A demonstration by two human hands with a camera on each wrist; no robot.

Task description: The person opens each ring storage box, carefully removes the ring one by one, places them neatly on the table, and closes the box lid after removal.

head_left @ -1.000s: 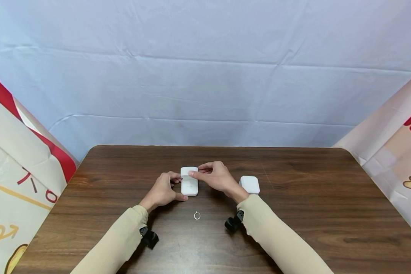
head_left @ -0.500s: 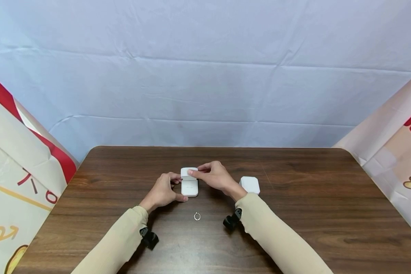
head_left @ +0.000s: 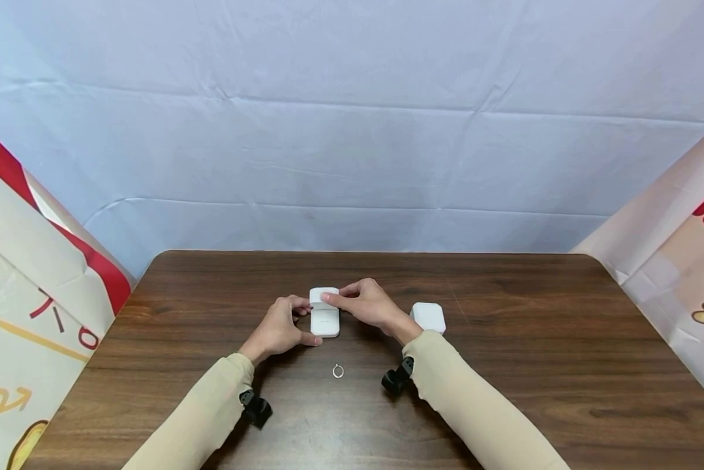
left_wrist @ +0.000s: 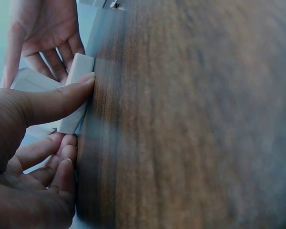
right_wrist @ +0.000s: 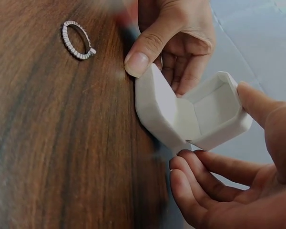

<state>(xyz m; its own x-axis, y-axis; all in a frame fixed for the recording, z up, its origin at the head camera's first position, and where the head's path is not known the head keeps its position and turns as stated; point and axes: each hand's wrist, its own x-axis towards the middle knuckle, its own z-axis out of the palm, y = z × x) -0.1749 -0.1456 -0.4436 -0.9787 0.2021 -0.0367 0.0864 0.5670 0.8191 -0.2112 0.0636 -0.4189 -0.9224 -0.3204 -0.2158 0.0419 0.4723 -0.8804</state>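
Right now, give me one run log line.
left hand: grips open white box base | right hand: holds raised lid | ring: on table, outside box | second white box: at right

We count one dark wood-grain table (head_left: 534, 365); one pale creased backdrop (head_left: 352, 143); red-banded printed cloth (head_left: 29, 274), left; pinkish printed cloth (head_left: 674, 274), right.

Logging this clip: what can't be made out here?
Head view: any lettering inside the open white box, too small.
Head view: the other white box, lower left corner, behind the right arm.
Left wrist view: shiny thing, top edge, too small to identify.
Right wrist view: part of the right hand, past the frame edge.
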